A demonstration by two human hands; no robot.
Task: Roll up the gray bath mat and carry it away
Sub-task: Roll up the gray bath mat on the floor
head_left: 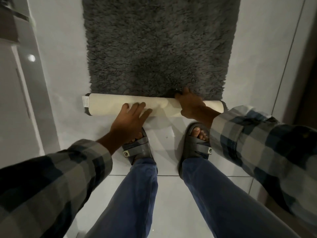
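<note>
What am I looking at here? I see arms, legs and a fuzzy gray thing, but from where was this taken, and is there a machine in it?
There is no machine: a person wears a wide-angle camera on the head, which looks down at their own arms, legs and feet. This is the only view.

On the white tiled floor lies a shaggy gray bath mat. Its near end is rolled into a tube, so the cream underside faces outward, with a small white label at the left tip. Most of the mat lies flat beyond it.

The left hand rests flat on the roll, fingers spread. The right hand curls over the top of the roll, fingertips in the gray pile. Neither hand lifts anything. The person stands in dark slide sandals, close behind the roll.
</note>
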